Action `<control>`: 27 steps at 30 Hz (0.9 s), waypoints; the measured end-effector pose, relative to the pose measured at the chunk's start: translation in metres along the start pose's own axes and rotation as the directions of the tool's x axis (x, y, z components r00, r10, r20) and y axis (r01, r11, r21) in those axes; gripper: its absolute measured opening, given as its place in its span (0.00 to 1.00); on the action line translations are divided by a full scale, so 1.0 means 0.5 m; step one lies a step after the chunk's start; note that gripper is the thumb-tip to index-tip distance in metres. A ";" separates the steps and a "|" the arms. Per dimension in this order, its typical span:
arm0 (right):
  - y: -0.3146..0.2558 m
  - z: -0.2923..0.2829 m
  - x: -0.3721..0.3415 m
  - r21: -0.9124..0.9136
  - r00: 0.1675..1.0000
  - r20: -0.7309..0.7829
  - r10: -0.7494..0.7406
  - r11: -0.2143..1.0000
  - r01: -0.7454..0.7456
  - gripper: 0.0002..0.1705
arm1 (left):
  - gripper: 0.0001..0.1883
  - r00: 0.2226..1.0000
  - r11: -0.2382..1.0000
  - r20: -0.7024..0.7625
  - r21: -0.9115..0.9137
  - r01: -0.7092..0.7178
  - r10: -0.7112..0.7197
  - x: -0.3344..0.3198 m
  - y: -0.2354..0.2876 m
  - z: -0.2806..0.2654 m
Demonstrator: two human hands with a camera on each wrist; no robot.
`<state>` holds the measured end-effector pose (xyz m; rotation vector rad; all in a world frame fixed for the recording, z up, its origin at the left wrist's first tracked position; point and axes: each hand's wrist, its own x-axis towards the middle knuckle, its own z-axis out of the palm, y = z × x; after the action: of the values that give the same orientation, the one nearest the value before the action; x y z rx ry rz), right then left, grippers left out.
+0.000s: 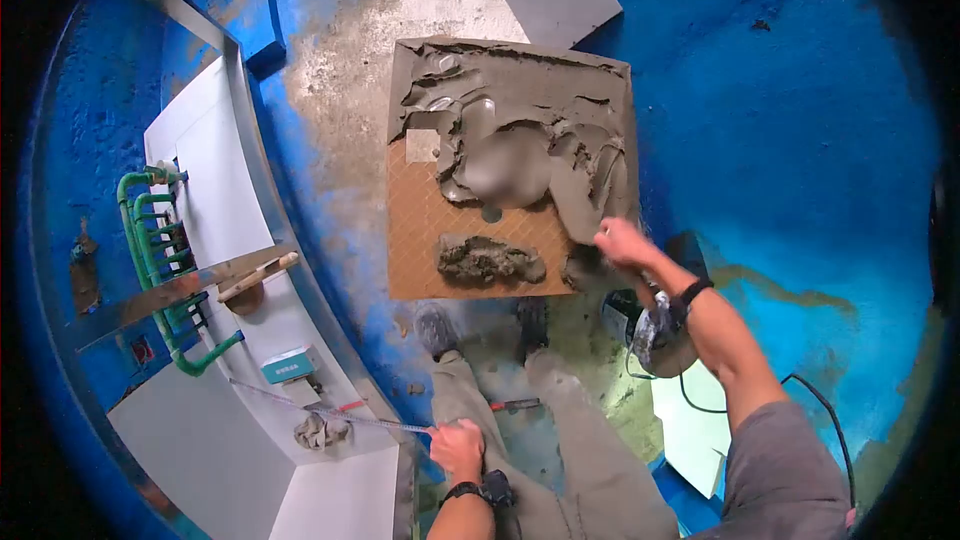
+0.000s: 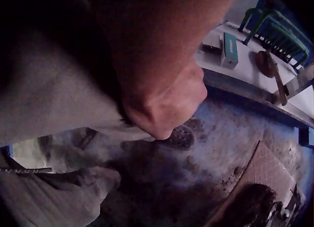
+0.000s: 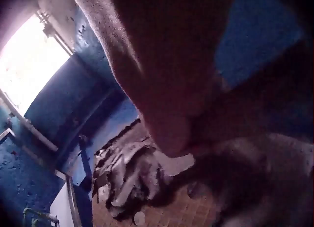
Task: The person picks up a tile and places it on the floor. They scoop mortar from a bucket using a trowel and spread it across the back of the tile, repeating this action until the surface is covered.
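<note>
In the head view, my right hand (image 1: 625, 243) grips a trowel whose mortar-coated blade (image 1: 575, 202) lies against grey mortar (image 1: 515, 85) on a large brown tile (image 1: 412, 225). A smooth, blurred patch of mortar is left of the blade. In the right wrist view the hand (image 3: 171, 131) is dark and its fingers are mostly hidden. My left hand (image 1: 458, 448) rests on a trouser leg, fingers bent; the left wrist view shows the back of this hand (image 2: 164, 107). A thin strip (image 1: 370, 422) reaches its fingers; whether they hold it cannot be told.
A mortar heap (image 1: 485, 260) sits on the tile's near part. Left is a white ledge (image 1: 205, 125) with green pipes (image 1: 140, 240), a teal box (image 1: 288, 365) and a wooden-handled tool (image 1: 260, 277). Close to my right forearm are a round metallic object (image 1: 660, 335) and a black cable (image 1: 825, 410).
</note>
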<state>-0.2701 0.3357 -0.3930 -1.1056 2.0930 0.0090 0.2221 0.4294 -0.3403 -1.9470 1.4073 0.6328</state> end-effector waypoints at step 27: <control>-0.051 0.025 -0.069 -0.264 0.990 0.137 -0.044 0.961 0.079 0.18 | 0.23 0.999 0.999 0.037 0.028 0.031 -0.032 -0.009 0.036 -0.026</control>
<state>-0.2325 0.3480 -0.3723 -1.2939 1.9785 0.3360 0.2038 0.4188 -0.3321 -1.9226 1.3528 0.6296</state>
